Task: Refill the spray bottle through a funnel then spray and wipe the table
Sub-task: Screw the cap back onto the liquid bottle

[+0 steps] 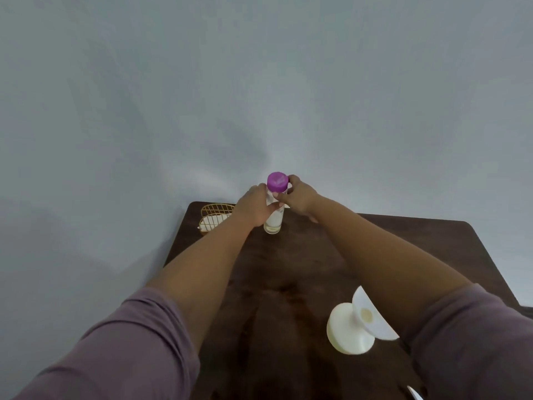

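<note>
A clear bottle [273, 222] with a purple cap [277, 182] stands upright near the far edge of the dark wooden table [288, 269]; a little clear liquid shows at its bottom. My left hand [253, 207] wraps around the bottle's body. My right hand [300, 197] holds the bottle just under the cap, with fingertips at the cap's rim. A cream-white spray bottle [347, 329] stands at the near right with a white funnel [372, 316] seated in its mouth, partly hidden behind my right arm.
A gold wire basket [216, 216] holding something white sits at the table's far left corner. A plain grey wall rises right behind the table. A small white object [414, 393] peeks in at the bottom edge.
</note>
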Available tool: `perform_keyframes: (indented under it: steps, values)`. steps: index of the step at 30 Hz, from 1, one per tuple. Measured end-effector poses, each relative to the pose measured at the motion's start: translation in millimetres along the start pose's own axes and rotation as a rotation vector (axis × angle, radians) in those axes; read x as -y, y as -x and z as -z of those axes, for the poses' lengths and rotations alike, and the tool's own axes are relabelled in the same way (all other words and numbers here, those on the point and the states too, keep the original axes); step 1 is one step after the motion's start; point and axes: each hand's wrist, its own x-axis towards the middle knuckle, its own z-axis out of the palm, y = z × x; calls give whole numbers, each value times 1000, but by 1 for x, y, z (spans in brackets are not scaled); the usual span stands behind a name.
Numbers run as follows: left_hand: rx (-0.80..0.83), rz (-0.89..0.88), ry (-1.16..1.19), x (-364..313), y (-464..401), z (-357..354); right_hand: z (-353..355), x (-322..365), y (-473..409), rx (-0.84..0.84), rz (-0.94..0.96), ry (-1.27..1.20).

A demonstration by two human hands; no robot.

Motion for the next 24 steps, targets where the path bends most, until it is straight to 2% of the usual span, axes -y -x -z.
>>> perform_keyframes:
  steps: [5,11,15,24]
  values:
    - [-5,100,-5,7,0,-19,-9,-13,-11,34,-42,58]
    - [14,133,19,5,-4,-13,-8,-11,-19,45,-55,34]
    - [21,170,26,0,3,-8,-9,-10,-10,21,-83,23]
    - [-37,227,-3,-25,40,21,-8,3,40,-70,-15,161]
